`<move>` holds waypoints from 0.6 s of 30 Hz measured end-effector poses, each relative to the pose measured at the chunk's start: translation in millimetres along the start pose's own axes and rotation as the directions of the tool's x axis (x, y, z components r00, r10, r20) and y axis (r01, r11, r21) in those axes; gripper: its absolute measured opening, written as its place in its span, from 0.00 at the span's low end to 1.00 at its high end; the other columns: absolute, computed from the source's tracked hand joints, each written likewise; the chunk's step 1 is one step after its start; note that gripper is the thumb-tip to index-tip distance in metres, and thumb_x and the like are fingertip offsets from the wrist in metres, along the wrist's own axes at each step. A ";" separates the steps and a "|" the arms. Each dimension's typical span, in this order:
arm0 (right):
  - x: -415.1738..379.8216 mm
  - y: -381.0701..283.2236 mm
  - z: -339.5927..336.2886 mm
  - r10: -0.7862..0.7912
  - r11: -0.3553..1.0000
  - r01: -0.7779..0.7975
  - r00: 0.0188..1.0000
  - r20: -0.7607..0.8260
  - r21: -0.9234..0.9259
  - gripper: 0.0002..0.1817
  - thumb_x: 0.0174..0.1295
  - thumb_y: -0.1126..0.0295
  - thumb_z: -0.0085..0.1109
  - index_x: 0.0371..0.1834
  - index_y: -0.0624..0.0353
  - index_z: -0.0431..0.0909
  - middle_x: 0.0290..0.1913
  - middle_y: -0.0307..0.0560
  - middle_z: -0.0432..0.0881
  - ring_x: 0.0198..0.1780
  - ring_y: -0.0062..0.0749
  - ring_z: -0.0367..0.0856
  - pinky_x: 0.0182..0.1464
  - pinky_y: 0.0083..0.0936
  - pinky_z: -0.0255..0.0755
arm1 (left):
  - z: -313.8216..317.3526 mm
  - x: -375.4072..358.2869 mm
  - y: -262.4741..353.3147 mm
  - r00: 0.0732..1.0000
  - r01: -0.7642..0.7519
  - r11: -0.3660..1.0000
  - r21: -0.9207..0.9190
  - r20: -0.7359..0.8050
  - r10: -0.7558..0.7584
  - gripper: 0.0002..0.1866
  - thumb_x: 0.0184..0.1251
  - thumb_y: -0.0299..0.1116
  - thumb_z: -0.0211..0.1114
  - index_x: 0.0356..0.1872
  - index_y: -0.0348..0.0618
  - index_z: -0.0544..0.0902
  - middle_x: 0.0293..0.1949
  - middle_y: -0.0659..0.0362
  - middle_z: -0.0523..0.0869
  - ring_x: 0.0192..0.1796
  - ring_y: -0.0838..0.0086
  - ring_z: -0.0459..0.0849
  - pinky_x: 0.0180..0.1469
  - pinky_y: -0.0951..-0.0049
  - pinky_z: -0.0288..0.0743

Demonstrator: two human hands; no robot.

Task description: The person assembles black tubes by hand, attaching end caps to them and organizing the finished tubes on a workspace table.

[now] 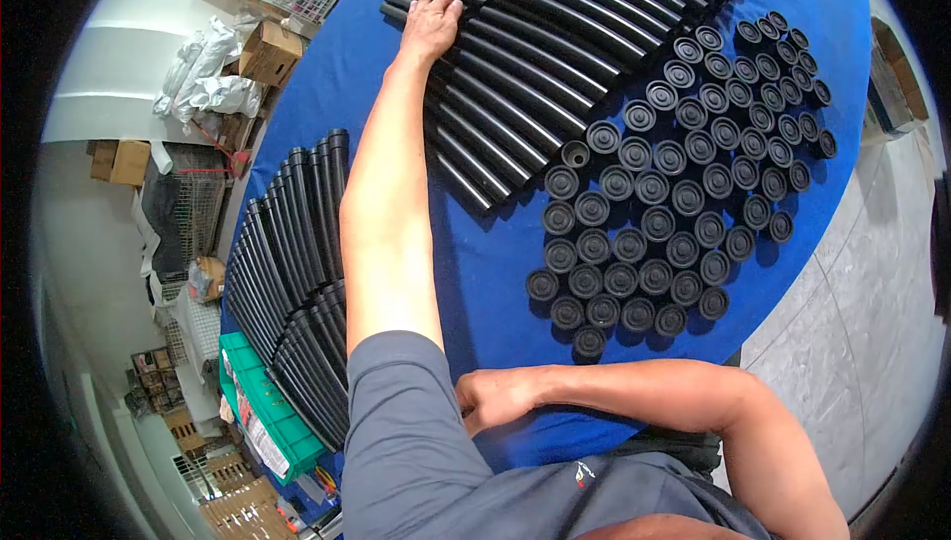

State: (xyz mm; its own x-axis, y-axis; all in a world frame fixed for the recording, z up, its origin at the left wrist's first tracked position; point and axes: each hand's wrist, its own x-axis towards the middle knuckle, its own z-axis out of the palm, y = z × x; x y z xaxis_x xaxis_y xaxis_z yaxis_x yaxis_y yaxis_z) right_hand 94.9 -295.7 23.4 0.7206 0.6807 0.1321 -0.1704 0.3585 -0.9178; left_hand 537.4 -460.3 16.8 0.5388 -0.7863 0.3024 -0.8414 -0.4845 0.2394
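My left hand [433, 23] reaches to the far side of the table and lies on a row of black tubes [555, 40]. Its fingers are spread over the tube ends, and no tube is lifted. Close to my body, my right hand [495, 398] rests at the near part of the blue cloth with its fingers curled in. What is inside that fist, if anything, is hidden. Right of the tubes stand many round black caps or bases [651, 186] with ringed tops. My left forearm covers part of the tubes.
A second stack of black tubes [297, 233] lies at the left, beside a green bin [265, 406]. Blue cloth [475, 282] covers the rounded table. Cardboard boxes [269, 53], wire baskets and plastic-wrapped goods line the left wall. Grey floor [842, 272] shows at the right.
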 end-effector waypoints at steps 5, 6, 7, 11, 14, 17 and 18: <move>0.9 2.3 -0.8 0.005 1.000 -0.005 1.000 0.002 0.000 0.17 0.60 0.60 0.66 0.26 0.66 0.81 0.20 0.49 0.76 0.26 0.28 0.71 0.33 0.37 0.67 | -0.9 0.8 -1.4 1.000 -0.004 1.000 -0.010 0.011 0.004 0.23 0.79 0.50 0.49 0.69 0.59 0.79 0.71 0.44 0.74 0.76 0.49 0.65 0.80 0.54 0.53; 0.9 1.3 -1.2 0.011 1.000 -0.011 1.000 0.003 -0.010 0.17 0.60 0.60 0.66 0.26 0.66 0.81 0.20 0.49 0.76 0.26 0.28 0.71 0.33 0.37 0.67 | -1.3 2.0 -3.2 1.000 -0.005 1.000 -0.013 -0.001 0.004 0.23 0.79 0.50 0.50 0.67 0.58 0.80 0.69 0.44 0.76 0.75 0.49 0.67 0.79 0.54 0.54; 0.8 0.9 -1.4 0.017 1.000 -0.017 1.000 0.003 -0.019 0.17 0.60 0.60 0.66 0.26 0.66 0.81 0.20 0.49 0.76 0.26 0.28 0.71 0.33 0.37 0.67 | -1.4 4.3 -4.6 1.000 -0.005 1.000 -0.017 -0.013 0.005 0.23 0.78 0.50 0.51 0.65 0.56 0.81 0.67 0.45 0.78 0.73 0.49 0.69 0.78 0.54 0.56; 2.0 4.9 -0.1 -0.001 1.000 0.001 1.000 0.006 -0.008 0.17 0.60 0.59 0.66 0.27 0.66 0.82 0.20 0.48 0.77 0.26 0.29 0.71 0.33 0.38 0.66 | -5.1 2.9 -4.5 0.998 0.051 0.999 0.001 -0.046 -0.051 0.22 0.76 0.50 0.52 0.59 0.52 0.85 0.59 0.46 0.83 0.67 0.49 0.75 0.74 0.54 0.61; 4.1 7.3 0.5 -0.011 1.000 0.011 1.000 0.011 -0.016 0.18 0.60 0.59 0.67 0.27 0.65 0.82 0.20 0.48 0.77 0.26 0.30 0.72 0.33 0.38 0.66 | -3.4 1.9 -13.2 0.997 0.034 0.999 -0.020 -0.068 -0.036 0.23 0.76 0.52 0.52 0.61 0.54 0.84 0.58 0.46 0.83 0.68 0.50 0.74 0.74 0.52 0.62; 3.8 8.2 0.8 -0.007 1.000 0.007 1.000 0.006 -0.007 0.18 0.60 0.58 0.67 0.27 0.66 0.82 0.20 0.48 0.77 0.26 0.31 0.72 0.33 0.39 0.66 | 13.1 0.1 -21.5 0.990 0.042 0.994 0.097 -0.138 -0.028 0.23 0.77 0.53 0.52 0.62 0.55 0.83 0.60 0.46 0.82 0.69 0.50 0.74 0.75 0.52 0.60; 3.3 7.7 1.0 -0.001 1.000 0.001 1.000 0.004 0.002 0.18 0.60 0.58 0.67 0.27 0.66 0.82 0.20 0.48 0.77 0.26 0.31 0.72 0.33 0.39 0.66 | 17.3 -0.4 -23.1 0.986 0.053 0.986 0.158 -0.164 -0.027 0.23 0.77 0.53 0.52 0.63 0.56 0.82 0.61 0.46 0.82 0.69 0.50 0.73 0.76 0.51 0.59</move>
State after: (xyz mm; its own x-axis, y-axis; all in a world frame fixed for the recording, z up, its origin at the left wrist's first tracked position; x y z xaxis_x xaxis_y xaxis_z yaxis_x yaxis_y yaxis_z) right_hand 95.3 -290.0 17.1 0.7181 0.6827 0.1349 -0.1704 0.3605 -0.9170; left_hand 555.9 -455.4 -4.8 0.5608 -0.6994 0.4432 -0.8076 -0.5800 0.1067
